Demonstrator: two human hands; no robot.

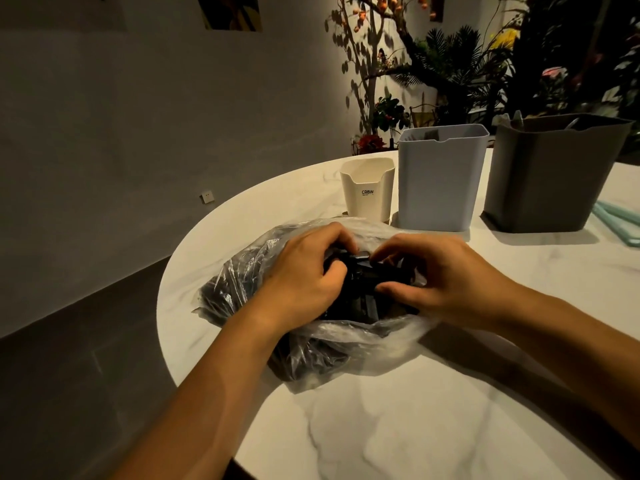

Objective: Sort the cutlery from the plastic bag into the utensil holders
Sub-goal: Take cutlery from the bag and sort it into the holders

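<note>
black cutlery [360, 278] between curled fingers [341, 237] (in bag [346, 344])

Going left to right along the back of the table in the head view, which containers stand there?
Cream holder → pale blue holder → grey holder.

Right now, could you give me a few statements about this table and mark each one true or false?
1. Both hands, left hand and right hand, are in the plastic bag. True.
2. Three holders stand behind the bag. True.
3. The cream holder is the tallest. False: it is the shortest; the pale blue holder and grey holder are taller.
4. The bag lies on the floor. False: it lies on the table.
5. The cutlery in the bag is dark. True.
</note>
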